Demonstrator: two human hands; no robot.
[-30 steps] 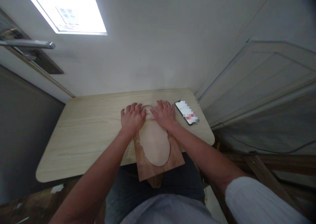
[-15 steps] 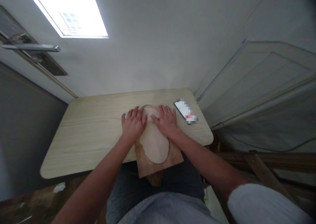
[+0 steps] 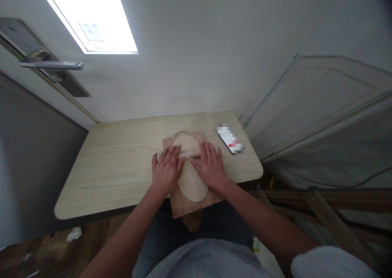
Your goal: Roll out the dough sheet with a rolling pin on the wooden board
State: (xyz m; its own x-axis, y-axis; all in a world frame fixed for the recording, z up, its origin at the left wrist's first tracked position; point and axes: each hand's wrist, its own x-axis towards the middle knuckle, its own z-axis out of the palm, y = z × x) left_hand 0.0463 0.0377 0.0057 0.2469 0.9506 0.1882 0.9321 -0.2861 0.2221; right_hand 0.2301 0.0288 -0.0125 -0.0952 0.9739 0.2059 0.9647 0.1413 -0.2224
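Observation:
A pale rolling pin lies crosswise over a long, flat sheet of dough. Its ends are hidden under my hands. My left hand rests on the pin's left end, fingers stretched forward and somewhat apart. On the right end, my right hand lies the same way, its thumb pointing inward. Beneath the dough is a brown wooden board with a metal loop at its far edge. The board's near end overhangs the table edge.
The light wood-grain table stands against a white door with a lever handle. A phone lies to the right of the board. Wooden beams are low on the right.
Both hands have come back toward my body with the rolling pin, baring the far end of the dough and the board's far edge. The camera view has shifted slightly.

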